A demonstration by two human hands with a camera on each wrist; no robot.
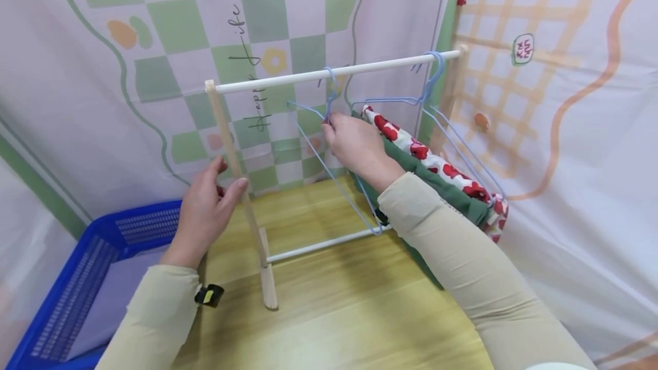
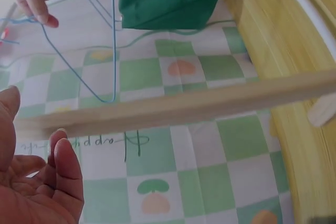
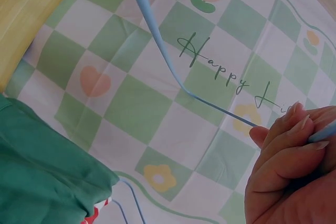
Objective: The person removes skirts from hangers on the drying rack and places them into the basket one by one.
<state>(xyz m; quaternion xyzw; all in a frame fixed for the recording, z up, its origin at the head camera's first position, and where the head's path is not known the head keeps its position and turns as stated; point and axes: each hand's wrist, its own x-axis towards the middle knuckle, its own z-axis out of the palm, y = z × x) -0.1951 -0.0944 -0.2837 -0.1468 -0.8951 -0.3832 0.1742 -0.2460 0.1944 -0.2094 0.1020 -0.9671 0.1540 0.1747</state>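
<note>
My right hand (image 1: 360, 144) grips a blue wire hanger (image 2: 114, 40) just below its hook, which loops over the white top rod (image 1: 288, 79) of a small clothes rack. The hanger's bare frame slants down toward the lower rod. Beside the rack's left wooden post (image 1: 231, 144) is my left hand (image 1: 203, 213), its fingers loosely bent and thumb spread, holding nothing. Right of my right hand, another blue hanger (image 1: 440, 64) hangs on the top rod. Green cloth (image 3: 47, 166) and white cloth with red flowers (image 1: 418, 150) hang there, partly hidden by my right arm.
A blue plastic basket (image 1: 97, 267) with light purple cloth (image 1: 128, 278) inside stands at the left. The rack stands on a yellow wood-grain tabletop (image 1: 329, 296). Behind it hangs a green checkered curtain (image 1: 177, 24); another printed curtain (image 1: 581, 147) hangs at the right.
</note>
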